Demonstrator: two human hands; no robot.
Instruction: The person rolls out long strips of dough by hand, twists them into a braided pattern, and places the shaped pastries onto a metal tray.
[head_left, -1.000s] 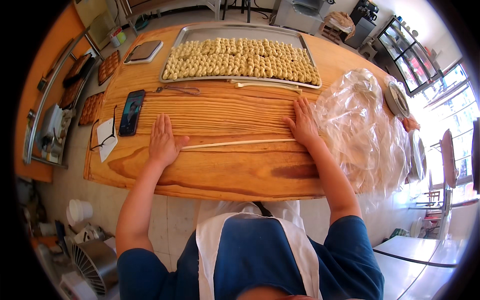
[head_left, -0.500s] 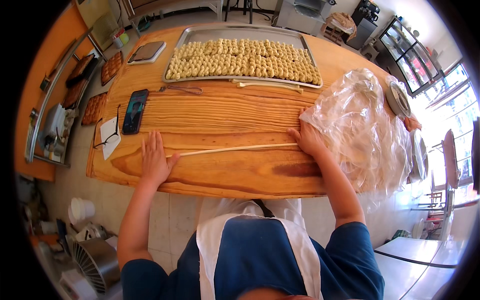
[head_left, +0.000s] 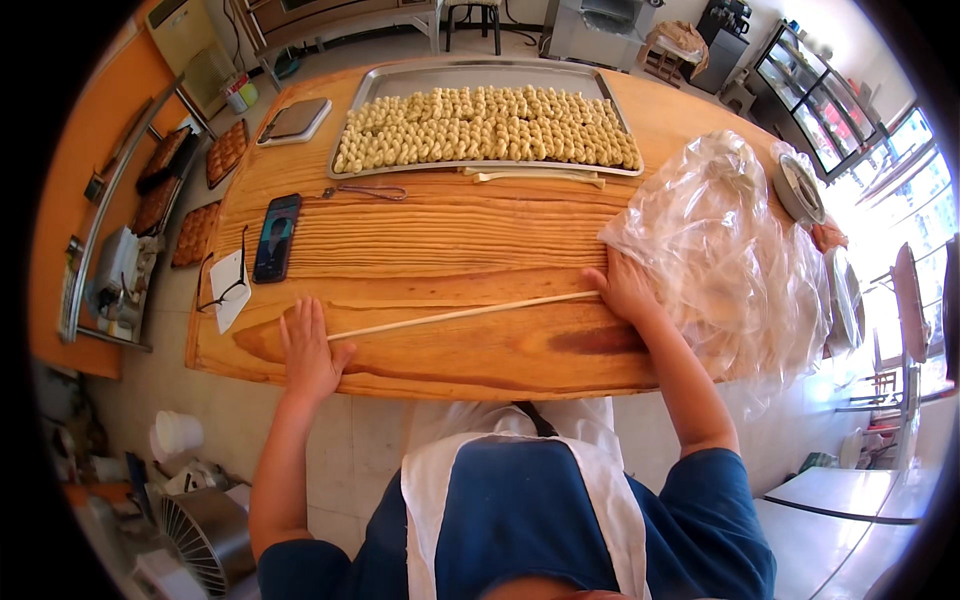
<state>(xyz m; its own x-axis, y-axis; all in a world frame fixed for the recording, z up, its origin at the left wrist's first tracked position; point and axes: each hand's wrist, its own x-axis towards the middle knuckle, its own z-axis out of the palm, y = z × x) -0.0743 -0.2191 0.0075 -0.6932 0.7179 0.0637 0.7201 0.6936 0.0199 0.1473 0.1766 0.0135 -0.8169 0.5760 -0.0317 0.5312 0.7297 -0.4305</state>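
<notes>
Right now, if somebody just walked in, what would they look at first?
Probably the metal tray of twisted dough pieces at the far side of the wooden table. Next, the long thin dough strand running between the person's left hand and right hand, nearer the front. Shiny clear plastic spreads over the table's right side.
</notes>
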